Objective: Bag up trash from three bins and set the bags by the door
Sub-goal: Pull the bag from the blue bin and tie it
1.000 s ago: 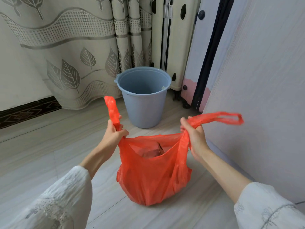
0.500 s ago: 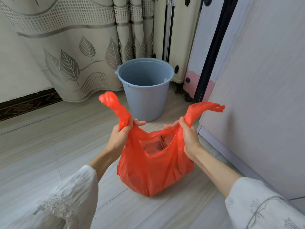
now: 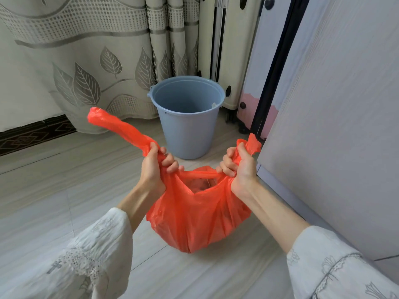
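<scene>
Both hands have drawn closer, gripping the orange bag [image 3: 200, 216] handles.

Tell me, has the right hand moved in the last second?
Yes. The right hand has moved inward toward the left hand, away from the cabinet panel.

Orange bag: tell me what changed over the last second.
Both hands slid down the handles toward the mouth of the orange bag and drew closer together. The left hand and right hand now grip the handles bunched low, a taut strip between them, narrowing the opening. The grey bin stayed put; the bag remains on the floor.
</scene>
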The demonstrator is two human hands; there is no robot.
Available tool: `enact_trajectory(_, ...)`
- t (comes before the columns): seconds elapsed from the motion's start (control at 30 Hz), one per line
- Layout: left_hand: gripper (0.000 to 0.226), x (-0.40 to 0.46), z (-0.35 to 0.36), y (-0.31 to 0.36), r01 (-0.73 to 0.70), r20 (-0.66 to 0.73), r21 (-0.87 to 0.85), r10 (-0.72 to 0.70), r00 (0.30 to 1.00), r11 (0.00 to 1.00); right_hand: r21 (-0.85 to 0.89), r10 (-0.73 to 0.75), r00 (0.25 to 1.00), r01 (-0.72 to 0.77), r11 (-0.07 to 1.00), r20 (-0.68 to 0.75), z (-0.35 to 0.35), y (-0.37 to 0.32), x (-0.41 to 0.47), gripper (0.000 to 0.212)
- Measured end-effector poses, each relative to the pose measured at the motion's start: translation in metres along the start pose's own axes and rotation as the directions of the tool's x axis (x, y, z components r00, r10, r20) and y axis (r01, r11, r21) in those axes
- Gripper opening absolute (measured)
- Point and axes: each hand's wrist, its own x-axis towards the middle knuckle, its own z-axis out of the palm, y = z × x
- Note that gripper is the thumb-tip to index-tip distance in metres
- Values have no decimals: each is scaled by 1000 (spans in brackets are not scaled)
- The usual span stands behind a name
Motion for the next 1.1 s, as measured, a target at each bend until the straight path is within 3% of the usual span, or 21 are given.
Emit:
enact_trajectory(0.1, 43, 5, -6, 4, -68, -107, -120, 56, 993, 990, 237, 53, 996, -34, 971, -72, -5, -4, 4, 51)
enact_trajectory(0.2, 41, 10, -11, 4, -101, -167, -129, 78, 983, 986, 296, 92, 987, -50, 954, -128, -17, -4, 8, 51)
enact_trajectory(0.3, 35, 13, -15, 1, -55, -177, 21, 58, 982, 998, 189, 132, 981, -105, 976, -139, -23, 1, 9, 54)
enact_trajectory(0.43, 44, 10, -18, -8, -6, -163, 312, 59, 985, 950, -56, 141, 981, -150, 987, -130, -25, 10, 8, 57)
enact_trajectory(0.53, 36, 12, -21, -13, 66, -154, 462, 7, 988, 885, -236, 132, 987, -151, 960, -95, -26, 16, 8, 42)
enact_trajectory(0.67, 16, 12, -24, -15, 151, -128, 396, -109, 986, 905, -399, 147, 986, -167, 902, -81, -28, 20, 6, 12)
enact_trajectory(0.8, 27, 13, -34, -25, 132, -124, 387, -90, 988, 913, -474, 156, 984, -180, 862, -90, -33, 26, 3, 25)
enact_trajectory(0.97, 23, 8, -45, -31, 37, -75, 423, -6, 997, 906, -597, 139, 987, -160, 786, -81, -34, 33, -2, 27)
enact_trajectory(1.03, 25, 8, -44, -32, -1, -73, 347, 28, 997, 938, -559, 46, 987, -125, 820, -153, -39, 37, 5, 29)
enact_trajectory(1.1, 28, 8, -39, -31, -8, -62, 268, 26, 998, 963, -386, 25, 973, -114, 915, -230, -43, 36, 12, 31)
